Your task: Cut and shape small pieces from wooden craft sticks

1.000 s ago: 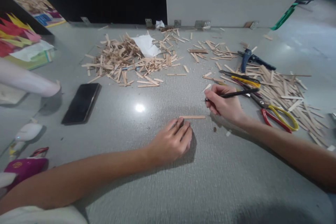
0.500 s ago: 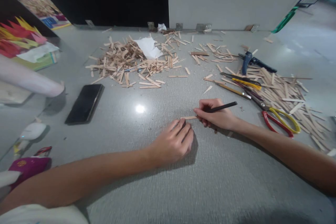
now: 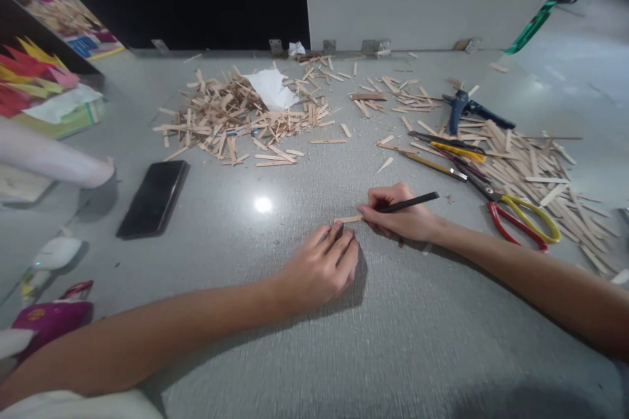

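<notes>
A single flat wooden stick point(image 3: 348, 218) lies on the grey table in front of me. My left hand point(image 3: 322, 270) rests palm down with its fingertips pressing the stick's left end. My right hand point(image 3: 400, 213) grips a thin black pencil point(image 3: 413, 201) and holds its tip against the stick's right part; the hand covers that end of the stick.
A big heap of cut wooden sticks point(image 3: 236, 118) lies at the back, with white paper point(image 3: 269, 87) on it. More sticks point(image 3: 531, 167), red-and-yellow pliers point(image 3: 521, 222), a blue-handled tool point(image 3: 462, 108) and cutters lie right. A black phone point(image 3: 153, 198) lies left, near a white sleeve point(image 3: 49, 157).
My right hand came down and left from beside the tools, bringing the pencil tip onto the stick. My left hand has stayed on the stick's left end.
</notes>
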Action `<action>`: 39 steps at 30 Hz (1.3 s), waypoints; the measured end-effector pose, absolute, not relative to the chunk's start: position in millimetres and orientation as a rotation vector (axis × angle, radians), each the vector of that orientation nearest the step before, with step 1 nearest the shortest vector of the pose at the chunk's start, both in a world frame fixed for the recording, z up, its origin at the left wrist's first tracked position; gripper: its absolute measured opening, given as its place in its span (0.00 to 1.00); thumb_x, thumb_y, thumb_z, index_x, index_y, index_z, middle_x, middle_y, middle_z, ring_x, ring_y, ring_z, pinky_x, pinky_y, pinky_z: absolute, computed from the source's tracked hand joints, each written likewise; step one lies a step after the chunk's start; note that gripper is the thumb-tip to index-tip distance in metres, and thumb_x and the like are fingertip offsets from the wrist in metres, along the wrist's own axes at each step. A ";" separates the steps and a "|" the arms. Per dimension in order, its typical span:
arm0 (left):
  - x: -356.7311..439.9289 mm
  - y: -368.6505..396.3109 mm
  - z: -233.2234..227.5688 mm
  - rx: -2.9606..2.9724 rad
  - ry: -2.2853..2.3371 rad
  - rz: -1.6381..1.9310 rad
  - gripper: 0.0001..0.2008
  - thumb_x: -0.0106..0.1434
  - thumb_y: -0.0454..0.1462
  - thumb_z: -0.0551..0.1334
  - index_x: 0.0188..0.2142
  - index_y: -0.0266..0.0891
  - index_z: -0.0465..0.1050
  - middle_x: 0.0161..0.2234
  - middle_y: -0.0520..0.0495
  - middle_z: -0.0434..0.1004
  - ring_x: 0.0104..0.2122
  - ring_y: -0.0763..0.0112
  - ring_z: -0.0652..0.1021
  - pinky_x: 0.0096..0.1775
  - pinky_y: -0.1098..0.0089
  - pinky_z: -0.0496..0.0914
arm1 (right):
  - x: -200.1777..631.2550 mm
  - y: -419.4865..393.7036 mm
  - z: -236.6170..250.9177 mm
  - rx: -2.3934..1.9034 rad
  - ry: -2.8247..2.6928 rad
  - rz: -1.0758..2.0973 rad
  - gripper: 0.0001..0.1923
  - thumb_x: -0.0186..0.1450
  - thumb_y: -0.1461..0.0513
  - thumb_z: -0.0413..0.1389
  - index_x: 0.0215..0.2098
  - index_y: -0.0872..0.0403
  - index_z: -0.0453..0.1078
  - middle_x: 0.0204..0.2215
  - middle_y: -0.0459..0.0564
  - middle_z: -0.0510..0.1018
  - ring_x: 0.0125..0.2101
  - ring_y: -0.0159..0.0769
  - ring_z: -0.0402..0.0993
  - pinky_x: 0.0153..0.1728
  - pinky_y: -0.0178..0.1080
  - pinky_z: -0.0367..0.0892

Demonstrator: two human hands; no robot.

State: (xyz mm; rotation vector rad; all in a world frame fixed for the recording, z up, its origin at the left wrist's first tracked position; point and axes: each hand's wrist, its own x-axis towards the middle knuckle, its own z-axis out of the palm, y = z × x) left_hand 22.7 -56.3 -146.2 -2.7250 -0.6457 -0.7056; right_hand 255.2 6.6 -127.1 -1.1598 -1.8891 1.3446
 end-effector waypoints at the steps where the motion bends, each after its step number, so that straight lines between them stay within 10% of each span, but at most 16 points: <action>1: 23.0 -56.3 -145.4 -2.719 -0.645 -0.713 0.17 0.77 0.29 0.52 0.45 0.25 0.81 0.45 0.30 0.87 0.48 0.48 0.87 0.47 0.54 0.82 | 255.1 6.4 -126.8 -1.162 -1.889 1.346 0.28 0.69 0.45 0.65 0.22 0.51 0.65 0.12 0.40 0.68 0.11 0.25 0.61 0.10 0.29 0.53; 39: 24.2 -53.7 -146.7 -2.784 -0.758 -0.701 0.18 0.78 0.31 0.51 0.49 0.24 0.79 0.52 0.26 0.85 0.53 0.47 0.86 0.48 0.55 0.80 | 254.5 5.1 -131.0 -1.220 -1.775 1.441 0.26 0.67 0.46 0.68 0.24 0.52 0.66 0.13 0.39 0.70 0.08 0.24 0.60 0.04 0.26 0.57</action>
